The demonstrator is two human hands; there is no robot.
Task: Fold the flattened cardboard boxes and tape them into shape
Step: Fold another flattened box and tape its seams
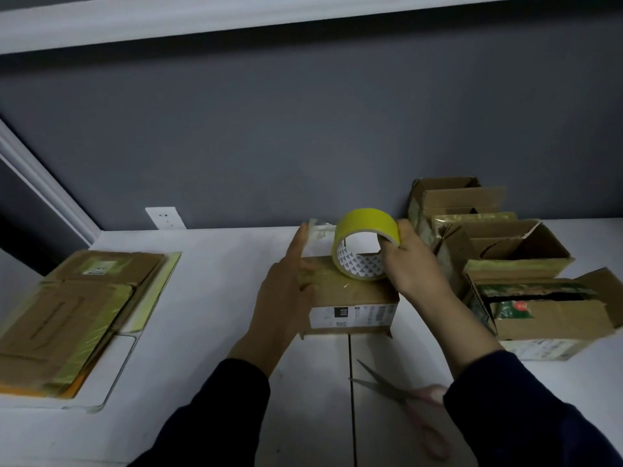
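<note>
The box (350, 294) sits mid-table (215, 298), and its white label (352, 315) reads "010"; the smaller print is illegible. The right hand (413, 262) grips the yellow roll (367, 227) standing on the box top. The left hand (286, 288) lies straight-fingered along the box's left edge, its tips touching the pulled strip (320, 229). Bare table lies left of the box, up to the flat stack (77, 305). Folded boxes (505, 254) crowd the right, and scissors (387, 387) lie near the front edge.

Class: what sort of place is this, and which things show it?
Probably an indoor packing station: a stack of flattened brown cardboard boxes on the white table, folded open brown boxes by the grey wall, and a yellow tape roll with pink-handled scissors.
</note>
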